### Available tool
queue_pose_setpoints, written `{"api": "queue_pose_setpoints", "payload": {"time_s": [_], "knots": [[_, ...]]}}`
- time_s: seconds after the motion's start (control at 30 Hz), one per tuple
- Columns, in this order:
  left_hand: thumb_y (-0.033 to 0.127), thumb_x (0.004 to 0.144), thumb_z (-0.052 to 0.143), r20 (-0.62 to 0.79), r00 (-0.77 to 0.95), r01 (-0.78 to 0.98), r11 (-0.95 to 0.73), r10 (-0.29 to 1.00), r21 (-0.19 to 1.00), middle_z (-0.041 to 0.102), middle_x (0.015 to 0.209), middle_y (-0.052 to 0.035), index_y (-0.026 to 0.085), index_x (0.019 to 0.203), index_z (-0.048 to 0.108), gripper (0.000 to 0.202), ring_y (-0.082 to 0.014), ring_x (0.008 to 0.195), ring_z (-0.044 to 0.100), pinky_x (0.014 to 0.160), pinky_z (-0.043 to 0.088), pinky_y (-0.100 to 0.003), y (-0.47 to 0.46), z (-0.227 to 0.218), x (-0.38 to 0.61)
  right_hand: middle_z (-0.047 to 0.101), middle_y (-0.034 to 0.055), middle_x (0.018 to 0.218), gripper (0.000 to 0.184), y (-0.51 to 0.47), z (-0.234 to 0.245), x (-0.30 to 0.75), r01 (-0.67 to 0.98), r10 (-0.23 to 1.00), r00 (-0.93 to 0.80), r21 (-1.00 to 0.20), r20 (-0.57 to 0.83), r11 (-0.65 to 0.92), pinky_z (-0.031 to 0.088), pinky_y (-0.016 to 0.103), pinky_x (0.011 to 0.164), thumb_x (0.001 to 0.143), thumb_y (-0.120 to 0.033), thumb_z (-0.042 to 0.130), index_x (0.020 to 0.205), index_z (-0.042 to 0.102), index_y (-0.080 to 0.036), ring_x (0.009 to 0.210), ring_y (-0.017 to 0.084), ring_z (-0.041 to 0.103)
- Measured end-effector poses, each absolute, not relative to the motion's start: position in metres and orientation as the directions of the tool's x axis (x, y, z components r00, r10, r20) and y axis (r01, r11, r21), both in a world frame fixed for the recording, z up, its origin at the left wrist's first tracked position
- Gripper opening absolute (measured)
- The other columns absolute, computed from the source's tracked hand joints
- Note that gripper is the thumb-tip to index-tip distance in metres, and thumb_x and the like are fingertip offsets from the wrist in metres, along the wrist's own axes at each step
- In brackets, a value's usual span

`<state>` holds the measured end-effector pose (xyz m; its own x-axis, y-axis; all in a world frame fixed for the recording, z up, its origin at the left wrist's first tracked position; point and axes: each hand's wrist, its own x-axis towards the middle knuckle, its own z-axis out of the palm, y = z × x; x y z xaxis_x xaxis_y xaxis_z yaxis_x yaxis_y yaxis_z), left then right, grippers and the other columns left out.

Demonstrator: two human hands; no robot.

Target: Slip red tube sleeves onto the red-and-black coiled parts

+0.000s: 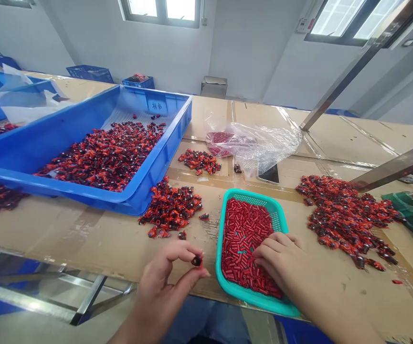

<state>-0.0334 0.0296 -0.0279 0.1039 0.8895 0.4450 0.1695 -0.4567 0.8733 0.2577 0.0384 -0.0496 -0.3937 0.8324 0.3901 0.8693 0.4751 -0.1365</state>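
Between the thumb and forefinger of my left hand [168, 282] is a small black-and-red part [196, 261], held just off the basket's left side. My right hand [281, 260] reaches over the right rim of a green plastic basket [283, 215]. Its fingers are bent together, down among short red tubes [244, 239]; the fingertips are partly hidden, so what they pinch cannot be made out. A pile of black-and-red parts [174, 205] lies left of the basket, with a few loose ones near my left hand.
A large blue tray [134, 198] of similar parts stands at the left. Another heap [342, 215] spreads at the right. Behind the basket lie a phone [269, 173], a clear plastic bag [259, 143] and a smaller pile [199, 161]. Metal posts [353, 69] rise at the right.
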Motion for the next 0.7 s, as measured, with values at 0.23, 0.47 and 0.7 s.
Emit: {"api": "queue_pose_setpoints", "payload": {"time_s": [0.23,0.47,0.7], "knots": [[0.030,0.095,0.078,0.517,0.065,0.130,-0.521,0.853,0.843,0.074,0.092,0.0020,0.025,0.103,0.056,0.024,-0.0119,0.083,0.075,0.073,0.066,-0.020,0.026,-0.019,-0.022,0.074,0.0020,0.086,0.015,0.024,0.001,0.236,0.743,0.876,-0.400,-0.463,0.269,0.482,0.048,0.033,0.072,0.105,-0.020,0.056,0.095,0.067,-0.024,0.081,0.019,0.067],[0.009,0.104,0.058,0.672,0.269,0.329,-0.721,0.690,0.609,0.080,0.091,0.0049,0.023,0.082,0.048,0.028,-0.0085,0.080,0.077,0.089,0.054,-0.032,0.021,-0.007,-0.020,0.070,0.0008,0.078,0.012,0.008,0.034,0.193,0.418,0.806,-0.418,-0.699,0.419,0.581,0.051,0.028,0.066,0.093,-0.011,0.067,0.089,0.062,-0.022,0.075,0.017,0.062],[0.001,0.098,0.061,0.702,0.361,0.408,-0.781,0.614,0.473,0.085,0.091,0.0056,0.024,0.074,0.049,0.035,-0.0108,0.078,0.079,0.086,0.053,-0.033,0.017,0.000,-0.021,0.066,-0.0019,0.068,0.017,0.008,0.027,0.186,0.535,0.811,-0.408,-0.610,0.419,0.584,0.044,0.025,0.058,0.085,-0.006,0.065,0.082,0.057,-0.021,0.067,0.014,0.057]]}}
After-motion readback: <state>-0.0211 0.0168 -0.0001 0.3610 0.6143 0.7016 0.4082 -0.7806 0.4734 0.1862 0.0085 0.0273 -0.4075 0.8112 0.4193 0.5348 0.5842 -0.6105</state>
